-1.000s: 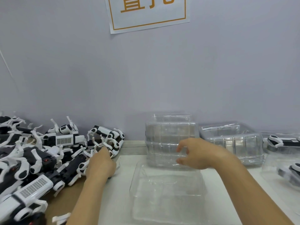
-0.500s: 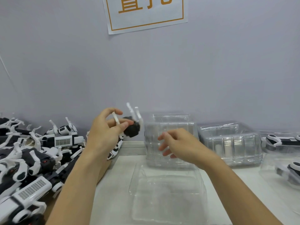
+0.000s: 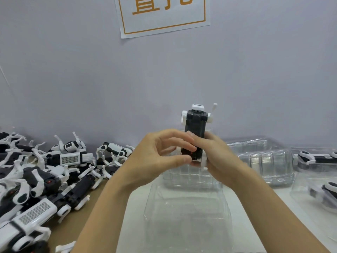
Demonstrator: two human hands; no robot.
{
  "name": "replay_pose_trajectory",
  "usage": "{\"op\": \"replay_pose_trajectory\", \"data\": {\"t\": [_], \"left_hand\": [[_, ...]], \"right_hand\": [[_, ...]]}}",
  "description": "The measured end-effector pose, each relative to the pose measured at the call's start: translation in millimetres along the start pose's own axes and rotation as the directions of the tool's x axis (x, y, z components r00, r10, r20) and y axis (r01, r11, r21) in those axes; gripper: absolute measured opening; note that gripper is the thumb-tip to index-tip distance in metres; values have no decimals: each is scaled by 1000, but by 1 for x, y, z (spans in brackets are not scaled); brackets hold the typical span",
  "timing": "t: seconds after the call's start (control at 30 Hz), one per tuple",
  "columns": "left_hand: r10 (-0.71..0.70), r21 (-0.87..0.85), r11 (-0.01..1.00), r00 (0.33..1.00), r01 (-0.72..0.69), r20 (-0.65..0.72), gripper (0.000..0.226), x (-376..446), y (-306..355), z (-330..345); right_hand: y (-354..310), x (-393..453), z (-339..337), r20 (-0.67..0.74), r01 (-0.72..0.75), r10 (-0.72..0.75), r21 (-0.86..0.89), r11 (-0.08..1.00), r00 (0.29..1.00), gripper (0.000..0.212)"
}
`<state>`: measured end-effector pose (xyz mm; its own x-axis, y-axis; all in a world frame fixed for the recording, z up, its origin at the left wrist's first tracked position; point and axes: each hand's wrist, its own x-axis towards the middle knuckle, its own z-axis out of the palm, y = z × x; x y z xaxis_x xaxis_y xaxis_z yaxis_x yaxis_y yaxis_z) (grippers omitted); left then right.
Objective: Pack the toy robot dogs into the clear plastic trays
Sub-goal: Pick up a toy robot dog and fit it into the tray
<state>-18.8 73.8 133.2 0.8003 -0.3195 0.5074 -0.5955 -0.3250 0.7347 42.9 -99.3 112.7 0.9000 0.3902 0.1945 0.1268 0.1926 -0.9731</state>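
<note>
A black and white toy robot dog point(image 3: 195, 128) is held upright in mid-air above the table's middle, its underside toward me. My left hand point(image 3: 160, 157) pinches its lower end from the left. My right hand point(image 3: 211, 152) grips it from the right, fingers curled round the body. Below the hands lies an empty clear plastic tray point(image 3: 187, 216) on the white surface. A pile of several more toy robot dogs point(image 3: 45, 176) covers the left side of the table.
A stack of clear trays point(image 3: 191, 176) stands behind the hands, with another stack point(image 3: 264, 161) to its right. Trays with dogs in them point(image 3: 317, 161) sit at the far right. A grey wall with a paper sign point(image 3: 162, 15) closes the back.
My left hand lifted a dog out of the pile and carried it right to the middle. My right hand left the tray stack and took hold of the dog too.
</note>
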Motion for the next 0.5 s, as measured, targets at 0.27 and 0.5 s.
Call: {"op": "replay_pose_trajectory", "data": {"t": [0.27,0.5], "left_hand": [[-96,-145,989,878,31,-469,43,10,1,5],[-104,-177,984,903,31,-417,12,9,-4,-1]], "right_hand": [[-4,-2,6,-47,229,-265,-375,898,963,14],[-7,-4,7,97,276,-289,-677,682,953,21]]}}
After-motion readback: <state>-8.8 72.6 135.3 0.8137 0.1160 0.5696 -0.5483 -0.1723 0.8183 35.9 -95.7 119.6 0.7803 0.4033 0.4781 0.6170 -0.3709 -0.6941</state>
